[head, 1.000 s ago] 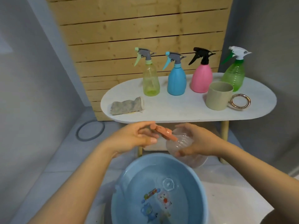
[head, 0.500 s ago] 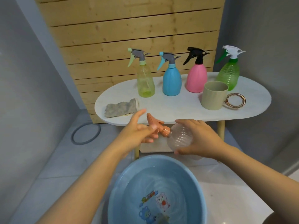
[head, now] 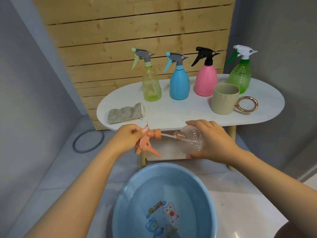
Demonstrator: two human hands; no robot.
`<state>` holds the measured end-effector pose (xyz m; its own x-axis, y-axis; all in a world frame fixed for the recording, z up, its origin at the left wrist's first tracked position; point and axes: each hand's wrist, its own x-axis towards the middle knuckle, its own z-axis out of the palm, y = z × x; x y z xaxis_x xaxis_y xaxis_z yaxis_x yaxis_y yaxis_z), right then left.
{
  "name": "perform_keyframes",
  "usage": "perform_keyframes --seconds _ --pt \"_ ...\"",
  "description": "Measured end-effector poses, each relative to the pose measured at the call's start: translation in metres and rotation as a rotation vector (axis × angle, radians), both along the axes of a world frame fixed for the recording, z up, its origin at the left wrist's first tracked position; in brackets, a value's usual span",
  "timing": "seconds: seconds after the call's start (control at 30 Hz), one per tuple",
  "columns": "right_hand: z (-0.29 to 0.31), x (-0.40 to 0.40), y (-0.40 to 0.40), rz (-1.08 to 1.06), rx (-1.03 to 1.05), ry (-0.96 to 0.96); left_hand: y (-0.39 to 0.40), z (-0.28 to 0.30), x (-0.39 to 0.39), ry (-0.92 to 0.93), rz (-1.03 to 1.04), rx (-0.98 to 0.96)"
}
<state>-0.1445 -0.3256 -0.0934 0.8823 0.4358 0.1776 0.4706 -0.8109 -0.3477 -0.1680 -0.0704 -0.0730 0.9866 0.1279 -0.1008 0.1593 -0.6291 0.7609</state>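
Observation:
My right hand [head: 211, 140] grips a clear ribbed spray bottle [head: 192, 140], held on its side above a blue basin [head: 135, 189]. My left hand [head: 127, 140] grips the orange trigger sprayer head [head: 148, 143], which is off the bottle's neck. A thin dip tube [head: 167, 135] still runs from the head into the bottle's mouth. The basin holds water and has cartoon pictures on its bottom.
A white oval table [head: 171, 114] stands behind, against a wooden slat panel. On it are a yellow-green [head: 151, 86], a blue [head: 179, 85], a pink [head: 205, 79] and a green spray bottle [head: 240, 76], a beige cup [head: 223, 98], a metal ring [head: 247, 104] and a grey cloth [head: 126, 113]. A grey ring [head: 88, 140] lies on the floor.
The sprayer head has come off the bottle: my left hand has drawn it leftward, baring the neck and dip tube. The right hand has kept its grip on the bottle.

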Motion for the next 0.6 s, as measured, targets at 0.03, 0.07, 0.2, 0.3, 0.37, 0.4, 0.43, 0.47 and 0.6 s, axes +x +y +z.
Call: perform_keyframes --seconds 0.03,0.07,0.2,0.3,0.37,0.4,0.43,0.47,0.6 --pt "0.0 0.0 0.0 -0.018 0.005 0.017 0.005 0.0 0.002 0.013 0.027 0.003" --pt "-0.001 0.0 -0.001 -0.043 0.005 0.034 0.009 0.0 0.004 0.037 0.055 -0.004" --pt "-0.004 0.005 -0.006 -0.181 0.021 0.119 0.034 -0.004 0.019 0.159 0.165 -0.11" --pt "-0.007 0.011 -0.013 -0.264 0.08 0.194 0.053 -0.005 0.032 0.174 0.261 -0.209" --pt "-0.01 0.014 -0.017 -0.299 0.113 0.23 0.06 -0.003 0.038 0.16 0.327 -0.224" --pt "-0.01 0.014 -0.018 -0.313 0.124 0.242 0.062 -0.003 0.041 0.151 0.349 -0.227" --pt "-0.011 0.016 -0.02 -0.327 0.145 0.255 0.06 -0.004 0.046 0.144 0.359 -0.237" --pt "-0.011 0.017 -0.021 -0.329 0.175 0.267 0.056 -0.006 0.05 0.143 0.368 -0.253" --pt "-0.012 0.021 -0.021 -0.312 0.276 0.305 0.021 -0.018 0.065 0.102 0.349 -0.251"
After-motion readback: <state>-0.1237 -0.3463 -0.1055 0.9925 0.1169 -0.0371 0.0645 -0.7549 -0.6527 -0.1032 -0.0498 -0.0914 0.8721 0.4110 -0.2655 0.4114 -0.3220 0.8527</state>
